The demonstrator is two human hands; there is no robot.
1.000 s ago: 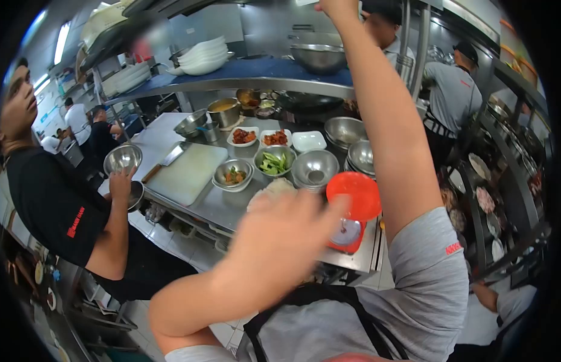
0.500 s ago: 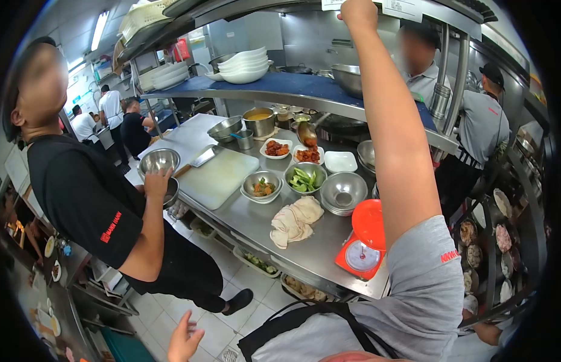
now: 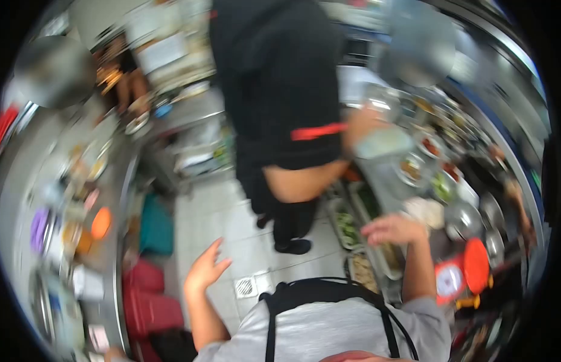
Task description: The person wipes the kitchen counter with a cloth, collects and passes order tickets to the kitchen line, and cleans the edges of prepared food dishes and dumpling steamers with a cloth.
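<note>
My left hand (image 3: 208, 265) hangs over the tiled floor, thumb apart from the fingers, holding nothing. My right hand (image 3: 395, 230) stretches out at the edge of the steel counter (image 3: 383, 187), fingers extended and nothing seen in it. Nearest to it on the counter is a crumpled pale cloth (image 3: 424, 211), close beside the hand. Steel bowls (image 3: 462, 220) stand beyond the cloth. A red kitchen scale (image 3: 449, 279) with a red-orange pan (image 3: 476, 265) sits to the right of my forearm. Motion blurs much of the view.
A co-worker in black (image 3: 280, 90) stands ahead at the counter, by a pale cutting board (image 3: 384, 143). Trays of food (image 3: 345, 226) sit below its edge. On the left runs another steel counter (image 3: 114, 241), with red bins (image 3: 150, 308) beneath. A drain (image 3: 246, 287) lies in the floor.
My right arm has come down from the overhead shelf with the order slips. My view has swung left and downward, and my left hand has risen into fuller view.
</note>
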